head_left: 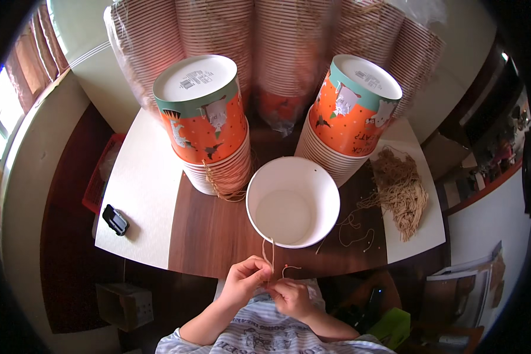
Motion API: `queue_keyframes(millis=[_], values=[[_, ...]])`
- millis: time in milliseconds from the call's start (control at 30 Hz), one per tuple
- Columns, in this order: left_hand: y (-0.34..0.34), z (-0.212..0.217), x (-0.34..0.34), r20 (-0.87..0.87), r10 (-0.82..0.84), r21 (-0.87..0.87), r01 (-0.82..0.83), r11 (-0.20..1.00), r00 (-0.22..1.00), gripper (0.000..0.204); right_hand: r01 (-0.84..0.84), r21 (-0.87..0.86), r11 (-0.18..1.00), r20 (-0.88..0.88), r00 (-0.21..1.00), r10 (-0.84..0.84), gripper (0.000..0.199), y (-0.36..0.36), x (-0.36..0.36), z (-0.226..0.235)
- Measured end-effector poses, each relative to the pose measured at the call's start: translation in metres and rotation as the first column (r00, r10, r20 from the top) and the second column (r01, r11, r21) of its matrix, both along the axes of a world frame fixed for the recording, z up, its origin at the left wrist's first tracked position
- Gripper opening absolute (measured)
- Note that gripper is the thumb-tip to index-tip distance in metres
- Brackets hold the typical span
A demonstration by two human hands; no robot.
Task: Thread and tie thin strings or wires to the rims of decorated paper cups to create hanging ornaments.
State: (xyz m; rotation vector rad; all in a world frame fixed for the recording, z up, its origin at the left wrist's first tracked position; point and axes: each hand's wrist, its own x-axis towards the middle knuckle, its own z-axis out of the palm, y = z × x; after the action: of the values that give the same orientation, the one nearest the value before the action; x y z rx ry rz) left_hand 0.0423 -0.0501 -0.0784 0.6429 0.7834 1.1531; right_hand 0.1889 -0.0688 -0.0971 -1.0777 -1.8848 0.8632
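Observation:
Just off the table's near edge, my left hand (249, 281) pinches a thin tan cord (266, 252). One loop of the cord rises in front of a white paper bucket (326, 206); whether it is fastened to the rim I cannot tell. Close beside, my right hand (292, 298) has its fingers closed on the same cord, and a short loose end sticks out above it. The bucket stands mouth up at the table's near middle, its white inside showing and a small dark hole near the far rim. Neither hand touches it.
Two upside-down stacks of orange and green buckets (209, 127) (353, 112) stand behind, the left one with cords hanging on it. Tall plastic-wrapped stacks (295, 47) rise at the back. A tangled cord bundle (404, 194) lies right; a small black case (115, 220) lies left.

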Motion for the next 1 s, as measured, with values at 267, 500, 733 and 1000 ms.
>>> queue_keyframes(millis=[267, 500, 733, 1000], values=[[0.006, 0.009, -0.008, -0.107, 0.012, -0.022, -0.014, 1.000, 0.994, 0.010, 0.034, -0.120, 0.992, -0.006, 0.999, -0.035, 0.009, -0.002, 0.004, 0.009], [-0.001, -0.005, -0.013, -0.159, -0.058, 0.055, 0.068, 0.996, 0.986, 0.012, 0.008, 0.057, 0.998, 0.010, 1.000, -0.009, 0.007, -0.001, -0.001, 0.004], [-0.009, -0.016, -0.014, -0.100, -0.143, -0.087, 0.135, 0.987, 0.985, 0.010, -0.005, 0.080, 0.997, 0.068, 0.998, -0.001, 0.008, -0.006, -0.002, 0.002], [-0.014, -0.015, -0.006, -0.057, -0.147, -0.101, 0.140, 0.985, 0.988, 0.007, -0.022, 0.143, 0.989, 0.155, 0.988, 0.000, 0.004, -0.006, 0.000, -0.005]])
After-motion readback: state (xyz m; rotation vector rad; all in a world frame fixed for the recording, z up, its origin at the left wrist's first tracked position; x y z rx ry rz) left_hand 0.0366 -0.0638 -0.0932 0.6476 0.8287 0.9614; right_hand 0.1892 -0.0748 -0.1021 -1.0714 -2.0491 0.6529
